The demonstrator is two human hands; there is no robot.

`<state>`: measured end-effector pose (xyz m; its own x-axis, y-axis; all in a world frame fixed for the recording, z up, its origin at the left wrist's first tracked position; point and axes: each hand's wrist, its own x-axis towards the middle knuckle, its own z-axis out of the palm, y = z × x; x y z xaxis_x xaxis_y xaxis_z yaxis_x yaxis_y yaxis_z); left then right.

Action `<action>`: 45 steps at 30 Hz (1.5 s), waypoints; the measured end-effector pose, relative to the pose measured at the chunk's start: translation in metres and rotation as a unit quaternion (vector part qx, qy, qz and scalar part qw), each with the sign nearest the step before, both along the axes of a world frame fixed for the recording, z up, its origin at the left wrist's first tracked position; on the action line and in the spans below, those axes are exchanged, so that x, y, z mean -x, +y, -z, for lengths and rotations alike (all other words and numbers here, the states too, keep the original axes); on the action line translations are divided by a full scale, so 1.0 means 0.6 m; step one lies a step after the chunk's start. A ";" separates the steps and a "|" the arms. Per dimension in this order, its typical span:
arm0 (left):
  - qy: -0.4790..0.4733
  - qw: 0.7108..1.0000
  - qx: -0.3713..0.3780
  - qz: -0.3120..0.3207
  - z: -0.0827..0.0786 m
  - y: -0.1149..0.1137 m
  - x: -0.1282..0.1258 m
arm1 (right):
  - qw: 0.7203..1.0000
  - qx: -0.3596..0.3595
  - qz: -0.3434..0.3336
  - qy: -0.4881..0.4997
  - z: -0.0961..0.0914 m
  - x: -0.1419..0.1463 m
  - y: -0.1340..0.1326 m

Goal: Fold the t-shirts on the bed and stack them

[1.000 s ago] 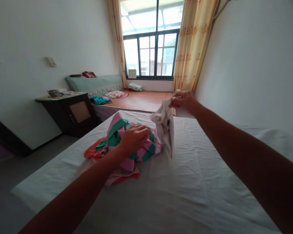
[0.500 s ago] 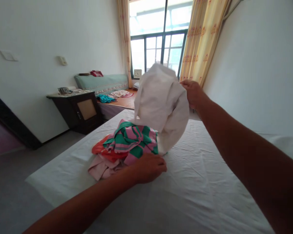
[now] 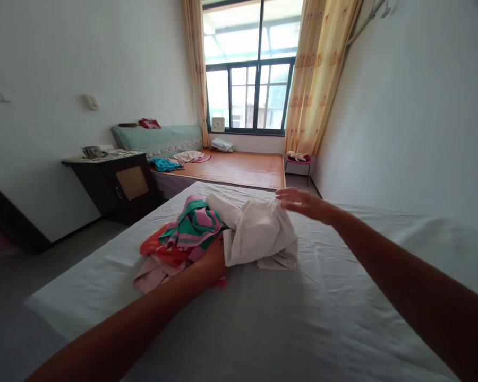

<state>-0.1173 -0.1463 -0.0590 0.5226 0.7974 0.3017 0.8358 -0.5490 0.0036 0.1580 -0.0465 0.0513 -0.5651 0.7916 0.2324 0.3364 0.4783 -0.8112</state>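
Two hands are out over the white bed sheet (image 3: 310, 318). Your right hand (image 3: 302, 203) hovers flat, fingers spread and holding nothing, just at the far right edge of the white garment (image 3: 258, 233). That garment lies crumpled on the sheet, its left edge lapping the pile of coloured clothes (image 3: 183, 233) (green-and-pink stripes on top, orange and pale pink beneath). Your left hand (image 3: 214, 259) sits at the near seam between pile and garment. Its fingers are hidden under the cloth, so you cannot tell whether they pinch anything.

Judgement: the garment is laid down beside the pile but not yet spread. The next move calls for finding two of its edges or corners and pulling them clear of the stripes, so the pile does not drag along.
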 end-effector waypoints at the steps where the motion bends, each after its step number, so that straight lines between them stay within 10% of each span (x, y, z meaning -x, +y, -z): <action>1: 0.020 1.000 -0.022 0.004 -0.004 0.007 0.009 | 0.999 0.005 -0.020 -0.034 0.033 0.004 -0.010; 5: 0.059 0.994 -0.075 -0.057 -0.029 0.034 0.035 | 0.997 -0.019 0.036 -0.066 0.123 0.026 -0.034; 9: 0.071 0.982 -0.083 -0.153 -0.046 0.054 0.059 | 0.976 0.079 0.153 0.129 0.112 0.010 -0.032; 13: 0.075 0.974 -0.024 -0.210 -0.041 0.063 0.095 | 0.921 0.127 0.198 0.312 0.083 -0.088 -0.045; 17: 0.089 0.981 0.021 -0.172 -0.050 0.070 0.095 | 0.939 0.209 0.212 0.174 0.130 -0.231 -0.072; 22: 0.020 0.992 0.033 -0.117 -0.080 0.086 -0.015 | 0.903 0.106 0.402 0.107 0.180 -0.354 -0.079; 28: -0.084 0.984 0.147 0.063 -0.031 0.112 -0.191 | 0.988 0.037 0.148 0.012 0.186 -0.338 -0.117; 34: -0.206 0.971 0.107 -0.048 0.023 0.129 -0.221 | 0.984 -0.031 0.169 -0.035 0.209 -0.335 -0.127; 37: -0.379 0.912 0.141 -0.065 0.001 0.123 -0.211 | 0.973 0.035 0.212 0.081 0.200 -0.354 -0.118; 41: -0.590 0.751 0.295 0.035 -0.030 0.092 -0.234 | 0.958 0.048 0.263 0.108 0.188 -0.355 -0.122; 45: -0.622 0.658 0.400 0.141 -0.034 0.051 -0.274 | 0.982 0.007 0.172 0.082 0.186 -0.314 -0.145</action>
<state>0.0472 -0.1159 -0.0387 0.4286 0.8856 0.1789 -0.2227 -0.0883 0.9709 0.3461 -0.1333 -0.0606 -0.2205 0.9325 0.2861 0.3406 0.3484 -0.8733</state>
